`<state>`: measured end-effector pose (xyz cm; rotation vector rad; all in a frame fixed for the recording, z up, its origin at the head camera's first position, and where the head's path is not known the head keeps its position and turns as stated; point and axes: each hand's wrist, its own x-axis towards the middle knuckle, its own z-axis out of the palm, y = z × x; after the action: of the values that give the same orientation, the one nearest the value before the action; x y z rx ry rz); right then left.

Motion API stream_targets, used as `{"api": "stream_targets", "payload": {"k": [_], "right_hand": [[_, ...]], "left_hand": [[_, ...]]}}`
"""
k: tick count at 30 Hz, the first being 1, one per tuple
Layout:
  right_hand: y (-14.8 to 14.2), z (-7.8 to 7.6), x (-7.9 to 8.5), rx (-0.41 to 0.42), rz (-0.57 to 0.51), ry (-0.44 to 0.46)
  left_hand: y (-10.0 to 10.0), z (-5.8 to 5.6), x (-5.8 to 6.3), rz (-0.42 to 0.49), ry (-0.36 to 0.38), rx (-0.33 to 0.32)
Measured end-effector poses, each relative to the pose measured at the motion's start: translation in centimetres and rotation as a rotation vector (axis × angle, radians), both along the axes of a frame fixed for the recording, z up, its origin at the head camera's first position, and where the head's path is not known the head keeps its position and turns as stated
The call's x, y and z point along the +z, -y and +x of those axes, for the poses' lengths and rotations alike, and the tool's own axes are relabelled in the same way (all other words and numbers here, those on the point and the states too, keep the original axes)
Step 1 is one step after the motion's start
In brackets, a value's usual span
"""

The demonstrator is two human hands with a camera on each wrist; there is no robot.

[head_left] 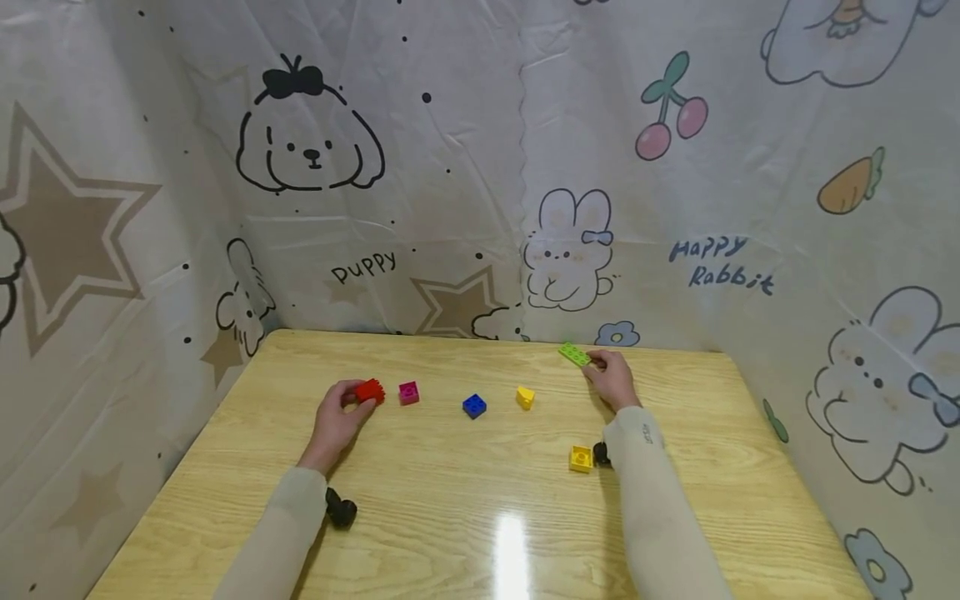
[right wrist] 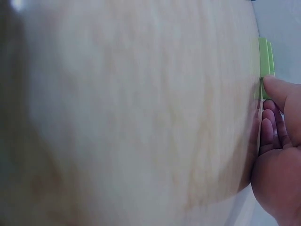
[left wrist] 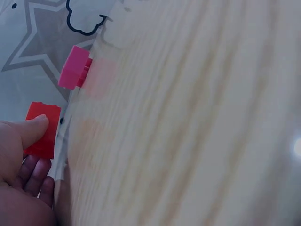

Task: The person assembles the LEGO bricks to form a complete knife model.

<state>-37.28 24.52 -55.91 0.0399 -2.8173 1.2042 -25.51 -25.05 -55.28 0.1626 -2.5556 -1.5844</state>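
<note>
My left hand (head_left: 337, 422) pinches a red toy building brick (head_left: 370, 391) between thumb and fingers. The left wrist view shows the thumb lying across the side of this red brick (left wrist: 43, 134). Just right of it on the table sits a magenta brick (head_left: 408, 393), which the left wrist view shows ahead of the fingers. Near the table's back edge, my right hand (head_left: 613, 381) grips the near end of a flat lime-green studded brick (head_left: 574, 355). In the right wrist view, the thumb presses on the end of the green brick (right wrist: 265, 59).
Between the hands lie a blue brick (head_left: 474, 406) and a small angled yellow brick (head_left: 526, 397). A square yellow brick (head_left: 581, 458) lies beside the right wrist. The wooden table (head_left: 435, 500) meets a patterned cloth (head_left: 457, 167) at its back and sides.
</note>
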Motion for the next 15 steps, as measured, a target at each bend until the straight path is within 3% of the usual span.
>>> {"api": "stream_targets", "payload": {"k": [9,15], "right_hand": [[0.0,0.1,-0.2,0.007,0.000,-0.006],[0.0,0.1,0.0,0.009,0.004,-0.015]], "left_hand": [[-0.5,0.5,0.3,0.034,0.023,-0.005],[-2.1,1.1,1.0,0.092,0.054,-0.053]]}}
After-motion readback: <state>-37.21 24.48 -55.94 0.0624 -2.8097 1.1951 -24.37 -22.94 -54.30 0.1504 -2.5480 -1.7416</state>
